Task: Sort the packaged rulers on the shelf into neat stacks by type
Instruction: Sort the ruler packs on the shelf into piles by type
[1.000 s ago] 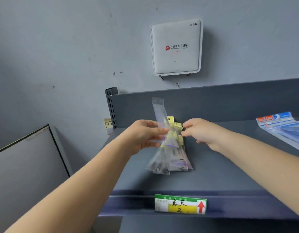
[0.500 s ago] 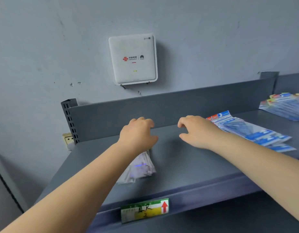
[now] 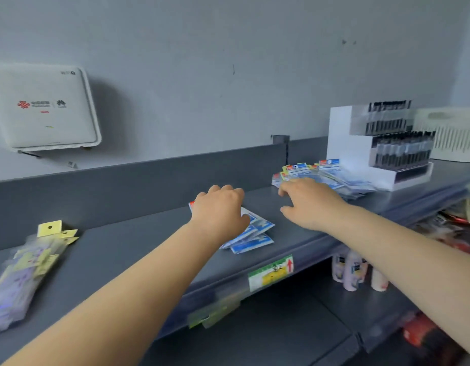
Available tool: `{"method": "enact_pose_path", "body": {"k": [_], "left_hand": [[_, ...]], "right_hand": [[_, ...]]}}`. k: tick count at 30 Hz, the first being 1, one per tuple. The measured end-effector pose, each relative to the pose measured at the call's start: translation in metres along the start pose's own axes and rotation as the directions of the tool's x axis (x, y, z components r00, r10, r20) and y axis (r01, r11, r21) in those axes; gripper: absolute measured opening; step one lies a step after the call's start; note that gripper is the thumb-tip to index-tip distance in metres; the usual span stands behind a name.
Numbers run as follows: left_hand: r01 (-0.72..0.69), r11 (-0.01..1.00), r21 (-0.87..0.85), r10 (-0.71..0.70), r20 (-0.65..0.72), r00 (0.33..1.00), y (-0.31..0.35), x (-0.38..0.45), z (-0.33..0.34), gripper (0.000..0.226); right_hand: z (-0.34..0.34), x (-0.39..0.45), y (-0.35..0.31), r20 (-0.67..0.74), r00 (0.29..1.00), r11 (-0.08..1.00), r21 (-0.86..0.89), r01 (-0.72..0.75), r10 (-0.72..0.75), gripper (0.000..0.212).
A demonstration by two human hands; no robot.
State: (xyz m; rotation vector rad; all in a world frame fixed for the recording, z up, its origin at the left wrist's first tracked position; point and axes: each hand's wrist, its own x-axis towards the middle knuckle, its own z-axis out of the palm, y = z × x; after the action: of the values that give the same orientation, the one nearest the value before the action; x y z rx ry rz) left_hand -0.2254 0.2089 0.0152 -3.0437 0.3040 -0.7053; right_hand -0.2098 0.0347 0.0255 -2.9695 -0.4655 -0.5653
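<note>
While both hands are reaching over the shelf (image 3: 139,249), the step in hand appears to be gathering the blue-labelled ruler packs into one stack. To do it well, the person should be squaring the loose edges against the shelf surface before lifting, as the slippery sleeves are likely to be sliding apart.

The left hand (image 3: 219,211) is hovering with fingers loosely curled over the near blue packs (image 3: 251,235); contact cannot be confirmed, and it is holding nothing visible. The right hand (image 3: 309,204) is extending with fingers spread and relaxed, fingertips lying at the front edge of the far blue packs (image 3: 331,174), which are fanning untidily beside a white display box (image 3: 355,151). Well apart at far left, the yellow-topped packs (image 3: 33,260) are lying in a rough pile, clear of both hands.
</note>
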Motion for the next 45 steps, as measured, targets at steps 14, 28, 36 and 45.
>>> {"method": "enact_pose_path", "body": {"k": [14,28,36,45], "left_hand": [[-0.138,0.988,-0.072,0.148,0.152,0.977,0.144,0.107,0.060,0.042],[-0.078,0.997,-0.009,0.078,0.255,0.964,0.167,0.234,0.111,0.046],[0.094,0.995,-0.026,-0.079,0.352,0.933,0.168,0.255,0.140,0.057],[0.384,0.885,-0.265,-0.256,0.413,0.874,0.162,0.243,0.129,0.072]], "right_hand": [[0.018,0.002,0.199,0.088,0.965,0.961,0.106,-0.255,0.246,0.031],[0.064,0.104,0.285,0.100,0.952,0.925,0.227,-0.304,0.288,0.041],[0.086,0.134,0.303,0.230,0.950,0.958,0.148,-0.247,0.210,0.038],[0.073,0.120,0.318,0.206,0.958,0.885,0.380,-0.268,0.201,0.066]]}}
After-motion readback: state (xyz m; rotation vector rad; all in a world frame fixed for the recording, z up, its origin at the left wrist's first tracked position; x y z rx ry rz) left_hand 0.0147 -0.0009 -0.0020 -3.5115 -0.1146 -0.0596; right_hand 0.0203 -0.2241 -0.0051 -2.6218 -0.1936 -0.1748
